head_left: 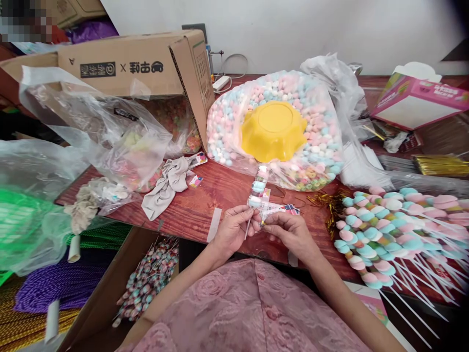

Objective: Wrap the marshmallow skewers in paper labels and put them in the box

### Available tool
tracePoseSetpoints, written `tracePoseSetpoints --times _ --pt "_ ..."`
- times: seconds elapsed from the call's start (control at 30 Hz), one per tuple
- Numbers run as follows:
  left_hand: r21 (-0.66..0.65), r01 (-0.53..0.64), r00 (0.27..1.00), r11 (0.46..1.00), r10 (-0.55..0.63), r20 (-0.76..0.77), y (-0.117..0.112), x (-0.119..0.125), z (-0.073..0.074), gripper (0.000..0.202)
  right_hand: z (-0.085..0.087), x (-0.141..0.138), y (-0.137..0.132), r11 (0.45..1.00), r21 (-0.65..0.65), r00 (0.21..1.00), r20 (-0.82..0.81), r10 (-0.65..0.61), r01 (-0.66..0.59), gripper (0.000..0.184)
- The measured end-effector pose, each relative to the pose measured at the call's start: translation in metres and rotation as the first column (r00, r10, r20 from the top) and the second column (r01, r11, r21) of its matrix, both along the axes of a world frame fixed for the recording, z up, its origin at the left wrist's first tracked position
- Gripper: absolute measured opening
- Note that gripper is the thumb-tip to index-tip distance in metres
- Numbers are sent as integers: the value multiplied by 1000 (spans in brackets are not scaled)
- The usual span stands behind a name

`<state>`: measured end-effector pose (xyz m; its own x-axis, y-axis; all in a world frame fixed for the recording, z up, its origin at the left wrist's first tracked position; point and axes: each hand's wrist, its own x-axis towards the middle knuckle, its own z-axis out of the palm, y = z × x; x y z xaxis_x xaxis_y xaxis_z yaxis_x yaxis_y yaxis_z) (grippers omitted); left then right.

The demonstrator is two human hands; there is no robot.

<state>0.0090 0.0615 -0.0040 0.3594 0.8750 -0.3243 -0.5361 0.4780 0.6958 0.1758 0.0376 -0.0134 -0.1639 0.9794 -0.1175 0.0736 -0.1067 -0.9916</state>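
Note:
Low over the table's front edge, my left hand (232, 227) is closed around the thin white stick of a marshmallow skewer (258, 187). The skewer stands upright, its pink, white and blue candies inside a clear wrapper. Beside it my right hand (289, 231) is closed, thumb and forefinger pinched at the wrapper's lower end, where a small gold twist tie (262, 224) glints. Printed tags or wrappers (284, 209) lie just behind the right hand. To the right is a heap of marshmallow skewers (381, 230) with white sticks.
A yellow scalloped bowl (276, 129) sits upside down on a big bag of marshmallows (220, 124). A cardboard box (128, 63) and a grey cloth (166, 188) are at left. Gold twist ties (441, 165) lie at right. Below left, an open box (98, 293) holds wrapped skewers.

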Motion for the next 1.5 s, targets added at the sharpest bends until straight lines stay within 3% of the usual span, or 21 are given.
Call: tracePoseSetpoints --times 0.2,0.37,0.47,0.63,0.73,0.9,1.23,1.33,1.4,1.5 --pt "3 -14 999 1000 14 -45 2 -1 -4 30 -1 11 -6 979 200 966 259 -10 -44 18" --pt "98 -28 933 995 61 -354 3 -2 -11 30 9 25 -16 924 379 927 326 -186 53 12" --pt "195 39 874 980 61 -482 2 2 -16 30 15 23 -21 879 476 921 322 -220 43 16" --pt "320 187 846 929 13 -532 -6 14 -15 34 10 0 -15 804 588 857 457 -238 -90 33" --pt "299 212 866 930 -37 -498 -9 16 -14 34 0 -4 -11 783 610 822 503 -269 -117 37" --pt "251 227 886 941 -93 -453 -11 12 -16 27 -7 1 -9 817 557 829 521 -203 -150 39" --pt "333 267 802 904 -17 -598 -6 6 -29 28 -7 1 -5 824 526 833 538 -130 -211 38" --pt "298 260 797 918 -30 -603 -5 3 -32 28 -13 -1 -9 809 570 859 477 -185 -143 39" --pt "284 240 806 928 -28 -591 -4 2 -31 28 -16 -5 -14 815 580 895 367 -252 -8 37" --pt "292 200 827 935 -1 -563 -5 3 -24 29 -17 -13 -21 868 426 936 117 -333 255 25"
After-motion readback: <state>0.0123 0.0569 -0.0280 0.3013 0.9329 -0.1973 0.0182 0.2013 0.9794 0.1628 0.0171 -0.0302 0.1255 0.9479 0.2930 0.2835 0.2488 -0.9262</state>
